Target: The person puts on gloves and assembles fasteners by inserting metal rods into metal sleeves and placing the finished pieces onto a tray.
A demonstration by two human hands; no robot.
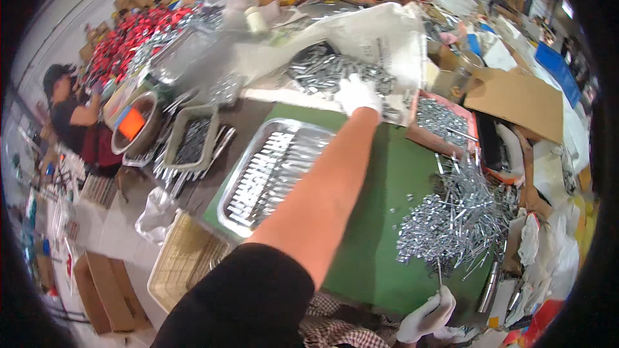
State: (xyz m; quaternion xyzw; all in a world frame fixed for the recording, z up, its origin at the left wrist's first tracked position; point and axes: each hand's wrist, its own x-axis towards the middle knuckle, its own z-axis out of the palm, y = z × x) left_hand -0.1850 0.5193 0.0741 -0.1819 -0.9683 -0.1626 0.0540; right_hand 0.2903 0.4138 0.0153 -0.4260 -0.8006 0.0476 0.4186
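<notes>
My left hand [358,95], in a white glove, reaches far forward to a heap of small silvery metal pieces [316,69] on a white sack [387,32]. Its fingertips touch the near side of the heap, but blur hides how they are bent. Low at the right, my gloved right hand [428,317] pinches a thin metal rod [440,272] that points up. The rod's top meets a pile of small shiny parts and thin metal strips [451,219]. Below my left forearm, a metal tray [227,209] holds rows of silvery pieces laid side by side.
A green mat [361,245] covers the bench. A pink box [445,119] of small metal parts stands right of my left hand. Tubs [193,142] and a cream basket [184,254] are at left. Cardboard [516,103] crowds the right; other people work across and left.
</notes>
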